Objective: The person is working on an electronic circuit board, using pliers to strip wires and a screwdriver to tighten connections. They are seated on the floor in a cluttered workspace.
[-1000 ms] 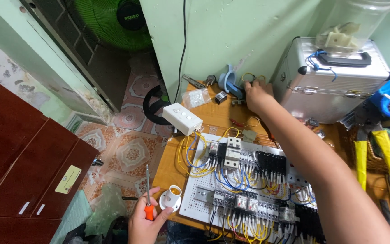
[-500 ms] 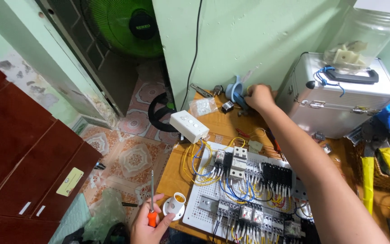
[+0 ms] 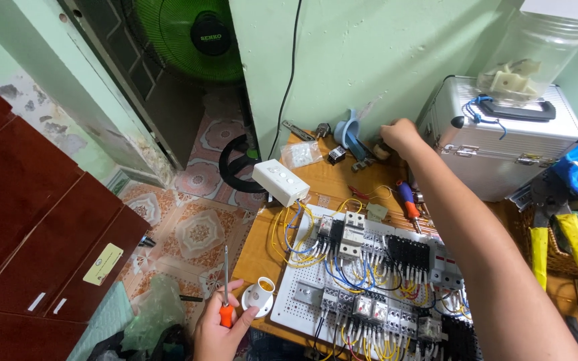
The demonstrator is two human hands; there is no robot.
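Landmark: white perforated wiring board [image 3: 309,304] on the wooden table [image 3: 262,251].

Far left of the board: one dark red cabinet [image 3: 28,227], cut off by the frame edge. Beyond it, one green fan [image 3: 188,37] behind the doorway, top cropped.

Just left of the board's near corner: left hand [image 3: 219,327], fingers wrapped shut around one screwdriver [image 3: 225,287] with an orange handle, thin shaft pointing up. Wrist is out of frame. Thumb sits just beside one white lamp holder [image 3: 260,294] at the table edge; contact cannot be judged.

Behind the board's left corner: one white switch box [image 3: 280,181], tilted, with yellow and blue wires running down to the board. Past it, toward the wall, one small clear plastic bag [image 3: 300,154]; contents too small to read.

On the board: rows of relays and breakers [image 3: 369,267], count unclear; the lower right part is hidden under the right forearm and cropped by the frame.

Behind the board: a second screwdriver [image 3: 407,200], blue and red handle, lying flat. Further back at the wall, one blue plastic piece [image 3: 349,134].

Right hand [image 3: 399,136] is at the far table edge, between the blue piece and one silver metal case [image 3: 503,144]. Fingers curl downward, tips hidden behind the knuckles; whether they grip anything cannot be told.

On top of the case: one clear jar [image 3: 536,53], white parts inside, lid cropped.

Right of the board: one pair of yellow-handled cutters [image 3: 566,244], partly out of frame.
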